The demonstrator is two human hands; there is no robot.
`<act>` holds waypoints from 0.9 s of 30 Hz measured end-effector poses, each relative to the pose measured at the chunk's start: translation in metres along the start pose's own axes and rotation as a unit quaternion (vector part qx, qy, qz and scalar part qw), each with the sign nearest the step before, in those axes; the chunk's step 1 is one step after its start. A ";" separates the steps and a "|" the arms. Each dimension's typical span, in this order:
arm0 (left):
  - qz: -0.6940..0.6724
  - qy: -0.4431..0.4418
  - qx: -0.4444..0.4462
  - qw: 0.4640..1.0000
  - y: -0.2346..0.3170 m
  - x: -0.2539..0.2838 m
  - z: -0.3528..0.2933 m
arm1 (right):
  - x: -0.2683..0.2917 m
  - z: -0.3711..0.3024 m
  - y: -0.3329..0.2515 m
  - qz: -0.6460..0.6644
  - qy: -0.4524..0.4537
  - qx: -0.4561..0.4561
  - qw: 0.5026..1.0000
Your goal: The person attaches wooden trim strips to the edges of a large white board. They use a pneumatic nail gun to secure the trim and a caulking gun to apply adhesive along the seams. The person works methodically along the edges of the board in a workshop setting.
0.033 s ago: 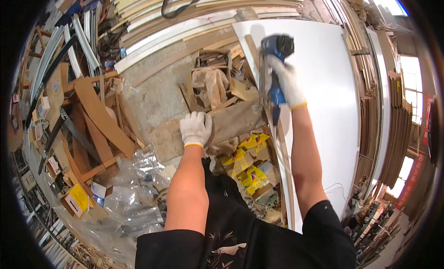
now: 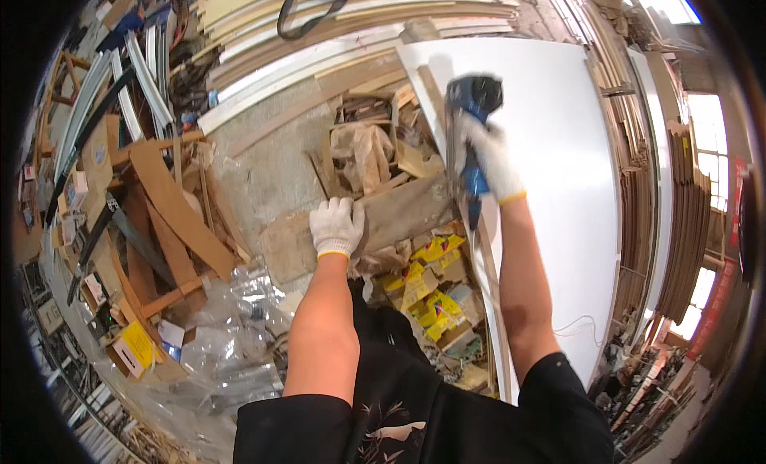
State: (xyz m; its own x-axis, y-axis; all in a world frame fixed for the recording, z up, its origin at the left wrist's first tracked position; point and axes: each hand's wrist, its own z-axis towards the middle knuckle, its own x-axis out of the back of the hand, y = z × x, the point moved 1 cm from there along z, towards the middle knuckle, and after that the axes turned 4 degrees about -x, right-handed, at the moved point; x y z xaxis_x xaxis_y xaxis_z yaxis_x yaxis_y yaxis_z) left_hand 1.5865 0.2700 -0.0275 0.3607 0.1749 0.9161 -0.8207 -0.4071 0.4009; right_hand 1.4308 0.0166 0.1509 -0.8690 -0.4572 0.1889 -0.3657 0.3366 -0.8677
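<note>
My right hand, in a white knit glove, is wrapped round the handle of a blue and black nail gun. The tool is over the left edge of a large white panel, beside a narrow wood strip running along that edge. My gloved left hand rests on a worn, dusty wooden board left of the panel. Its fingers lie forward over the board, closing on nothing that I can make out. The contact between the nail gun and the strip is blurred.
Beyond the board stands a scrap-filled box with crumpled brown paper. Yellow cartons lie near me, clear plastic sheeting at left. Long wood strips are stacked at the far side, with brown sheets at right.
My right hand and the nail gun have shifted slightly nearer to me along the panel's edge. My left hand stays on the board.
</note>
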 end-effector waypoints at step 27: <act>0.115 -0.447 -0.420 0.781 0.223 -0.195 -0.425 | 0.099 -0.790 0.483 0.153 0.486 -0.131 0.851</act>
State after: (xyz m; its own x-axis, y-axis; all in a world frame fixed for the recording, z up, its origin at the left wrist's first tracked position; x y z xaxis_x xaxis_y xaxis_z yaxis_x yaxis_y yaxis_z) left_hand 1.1447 0.5260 -0.1156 0.0178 -0.6647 0.7469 -0.7753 0.4625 0.4301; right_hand 0.9047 0.7838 0.1140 -0.7554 0.5375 0.3748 -0.0246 0.5483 -0.8359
